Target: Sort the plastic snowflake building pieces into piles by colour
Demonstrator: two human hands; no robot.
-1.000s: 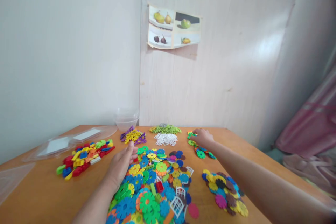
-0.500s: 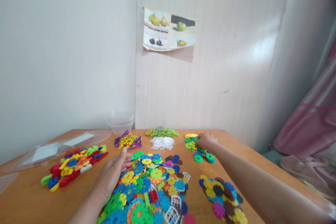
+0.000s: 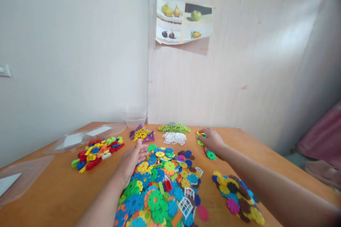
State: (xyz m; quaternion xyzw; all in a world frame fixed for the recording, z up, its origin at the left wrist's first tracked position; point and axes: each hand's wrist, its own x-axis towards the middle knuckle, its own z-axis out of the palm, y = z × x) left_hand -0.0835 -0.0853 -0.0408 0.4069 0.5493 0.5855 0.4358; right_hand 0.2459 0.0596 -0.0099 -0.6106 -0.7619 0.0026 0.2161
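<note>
My left hand (image 3: 133, 161) rests at the left edge of a large mixed heap of flower discs (image 3: 160, 198), its fingers apart and nothing seen in it. My right hand (image 3: 211, 140) is over a smaller pile of green, yellow and orange discs (image 3: 211, 155) at the back right and covers much of it. Its fingertips point down at the discs; whether they hold one is hidden. White window-shaped pieces (image 3: 185, 206) and a red brick (image 3: 167, 185) lie in the large heap. A pile of brown, blue and yellow discs (image 3: 236, 195) is near my right forearm.
Coloured bricks (image 3: 97, 152) lie at the left, beside clear lids (image 3: 71, 140). Along the back are clear tubs (image 3: 135, 117), purple and yellow pieces (image 3: 142, 134), green pieces (image 3: 174, 127) and white frames (image 3: 174, 138). A fruit picture (image 3: 183, 21) hangs on the wall.
The view has turned left, so the scene sits further right. My right hand now covers more of the back-right disc pile. My left hand stays beside the large heap.
</note>
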